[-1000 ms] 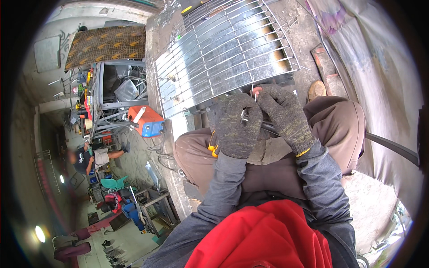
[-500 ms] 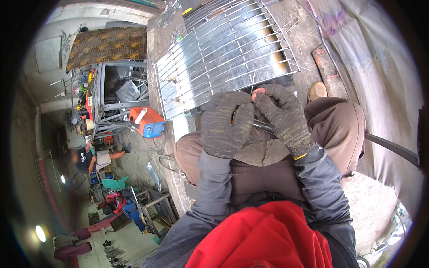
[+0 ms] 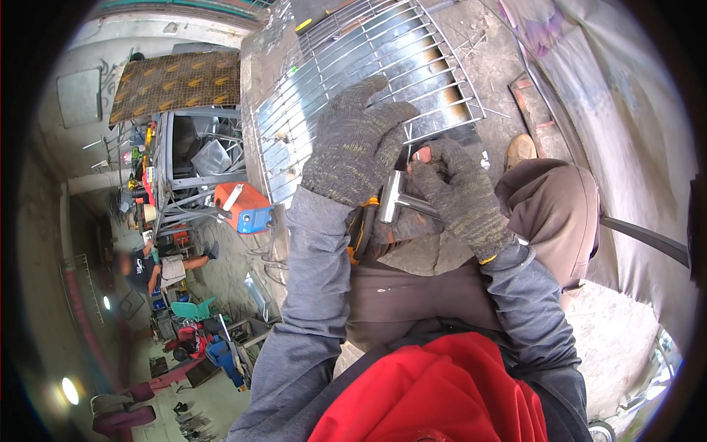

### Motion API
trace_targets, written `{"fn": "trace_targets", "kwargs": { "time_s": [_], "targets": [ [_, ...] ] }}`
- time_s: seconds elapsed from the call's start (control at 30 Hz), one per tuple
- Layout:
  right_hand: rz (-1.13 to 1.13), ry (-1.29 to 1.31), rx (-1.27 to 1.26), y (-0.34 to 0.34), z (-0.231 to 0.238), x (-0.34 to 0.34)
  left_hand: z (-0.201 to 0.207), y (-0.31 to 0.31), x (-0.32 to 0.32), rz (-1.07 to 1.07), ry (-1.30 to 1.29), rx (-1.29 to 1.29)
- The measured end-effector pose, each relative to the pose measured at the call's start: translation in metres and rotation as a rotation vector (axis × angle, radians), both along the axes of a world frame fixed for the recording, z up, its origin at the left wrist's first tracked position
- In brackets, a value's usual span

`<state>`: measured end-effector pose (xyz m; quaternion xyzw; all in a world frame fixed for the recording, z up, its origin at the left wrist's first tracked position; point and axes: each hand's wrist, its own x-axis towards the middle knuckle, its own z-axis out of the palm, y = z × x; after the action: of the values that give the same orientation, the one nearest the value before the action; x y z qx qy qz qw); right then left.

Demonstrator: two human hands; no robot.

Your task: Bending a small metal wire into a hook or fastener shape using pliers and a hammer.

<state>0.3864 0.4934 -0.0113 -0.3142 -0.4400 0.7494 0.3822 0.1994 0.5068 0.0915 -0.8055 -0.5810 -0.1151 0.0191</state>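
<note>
My left hand [image 3: 353,144], in a dark knitted glove, reaches over the near edge of a metal wire rack [image 3: 390,77]. Its fingers are apart and nothing shows in them. Close beside it, my gloved right hand [image 3: 460,195] is closed, with a bare fingertip poking through the glove. A shiny hammer [image 3: 392,197] has its handle running into the right glove; the grip itself is hidden. Below my left wrist an orange and black tool [image 3: 361,232] is partly covered by the sleeve. Under the rack lies a shiny metal sheet [image 3: 423,44], darkened along one edge.
An orange and blue machine [image 3: 243,208] with cables stands to the left, beside a grey metal frame [image 3: 168,147]. Further left a person [image 3: 143,269] is in the workshop. A draped cloth [image 3: 611,110] hangs on the right. My shoe [image 3: 520,149] is beyond my right knee.
My left hand has moved forward and left, opening its fingers over the rack. This uncovers the hammer head and the orange and black tool. The right hand stays nearly in place.
</note>
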Motion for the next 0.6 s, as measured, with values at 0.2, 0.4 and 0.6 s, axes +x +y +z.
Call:
{"fn": "trace_targets", "kwargs": {
  "time_s": [0.2, 0.4, 0.6],
  "targets": [
    [-0.036, -0.197, 0.207, -0.002, -0.011, -0.002, 0.001, 0.009, -0.005, -0.127, 0.095, -0.012],
    [-0.256, -0.046, 0.284, -0.011, -0.018, -0.016, 0.004, 0.015, -0.012, -0.165, -0.042, -0.116],
    [-0.349, -0.162, 0.340, -0.015, -0.012, -0.017, 0.001, 0.009, -0.007, -0.106, -0.193, -0.133]
  ]
}}
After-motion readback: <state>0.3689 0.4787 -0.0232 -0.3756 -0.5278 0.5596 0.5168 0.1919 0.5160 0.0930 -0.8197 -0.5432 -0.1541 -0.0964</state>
